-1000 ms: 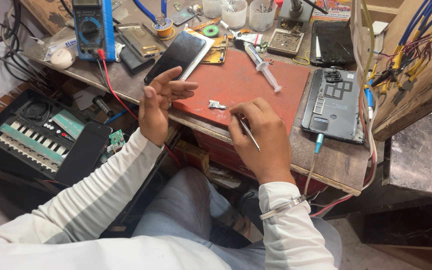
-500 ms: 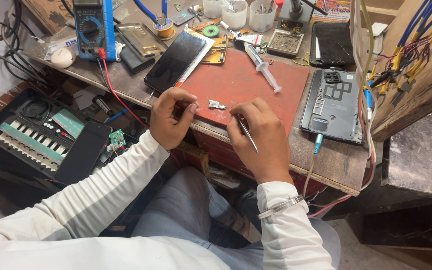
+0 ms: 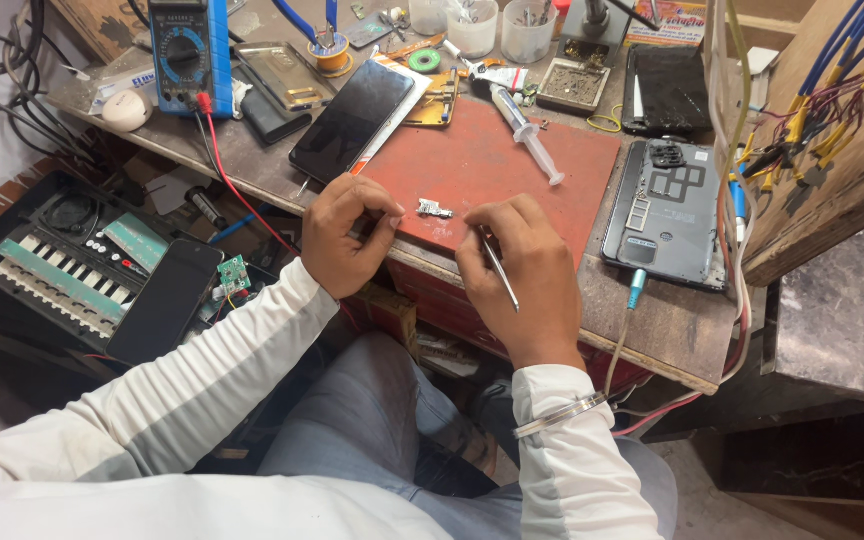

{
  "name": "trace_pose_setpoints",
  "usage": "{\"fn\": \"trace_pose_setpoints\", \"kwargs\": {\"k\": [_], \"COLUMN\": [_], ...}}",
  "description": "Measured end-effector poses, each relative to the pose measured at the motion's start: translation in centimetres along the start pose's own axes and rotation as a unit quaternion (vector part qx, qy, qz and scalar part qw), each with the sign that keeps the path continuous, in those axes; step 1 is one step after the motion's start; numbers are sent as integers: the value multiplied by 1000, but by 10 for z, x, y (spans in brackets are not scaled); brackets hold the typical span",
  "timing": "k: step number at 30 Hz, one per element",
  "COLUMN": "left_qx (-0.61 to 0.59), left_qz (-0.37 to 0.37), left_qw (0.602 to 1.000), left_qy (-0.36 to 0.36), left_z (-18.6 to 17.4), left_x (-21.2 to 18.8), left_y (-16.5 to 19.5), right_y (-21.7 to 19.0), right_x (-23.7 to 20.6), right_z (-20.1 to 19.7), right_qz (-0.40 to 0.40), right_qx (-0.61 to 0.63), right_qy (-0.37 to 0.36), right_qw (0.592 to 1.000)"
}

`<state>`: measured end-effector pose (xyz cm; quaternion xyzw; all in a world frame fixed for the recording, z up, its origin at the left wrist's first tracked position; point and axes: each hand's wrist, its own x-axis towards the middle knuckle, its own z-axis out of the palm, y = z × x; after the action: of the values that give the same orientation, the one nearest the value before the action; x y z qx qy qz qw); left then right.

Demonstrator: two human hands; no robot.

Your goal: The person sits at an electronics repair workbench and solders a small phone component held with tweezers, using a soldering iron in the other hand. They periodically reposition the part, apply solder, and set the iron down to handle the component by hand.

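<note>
1. The small metal part (image 3: 434,209) lies loose on the red mat (image 3: 512,160), at the centre of the frame, between the two hands and close to the mat's near edge. A careless nudge could send it off the counter (image 3: 672,330) into the lap below.
2. The left hand (image 3: 344,245) is curled, fingertips pinched together just beside the part; whether it grips anything cannot be told.
3. The right hand (image 3: 517,270) is closed around thin tweezers (image 3: 500,272), tips towards the part. A slip could flick so light a piece away.
4. The syringe (image 3: 524,130) lies on the mat above the hands, and a reaching sleeve could roll it.
5. The open phone back (image 3: 667,215) at right sits near the counter edge, cable (image 3: 624,320) hanging; a snag could drag it.
</note>
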<state>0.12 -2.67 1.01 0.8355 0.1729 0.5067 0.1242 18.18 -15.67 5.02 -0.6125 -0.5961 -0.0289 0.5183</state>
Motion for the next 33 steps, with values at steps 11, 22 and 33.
{"fn": "trace_pose_setpoints", "kwargs": {"k": [11,22,33], "left_qx": [0,-9,7], "left_qz": [6,3,3], "left_qw": [1000,1000,1000], "left_qy": [5,5,13], "left_z": [-1,0,2], "left_x": [2,2,2], "left_y": [1,1,1], "right_y": [0,4,5], "right_x": [-1,0,0], "right_z": [1,4,6], "right_qz": [1,-4,-4], "right_qx": [-3,-12,-33], "right_qy": [4,25,24], "right_qw": [1000,1000,999]}}
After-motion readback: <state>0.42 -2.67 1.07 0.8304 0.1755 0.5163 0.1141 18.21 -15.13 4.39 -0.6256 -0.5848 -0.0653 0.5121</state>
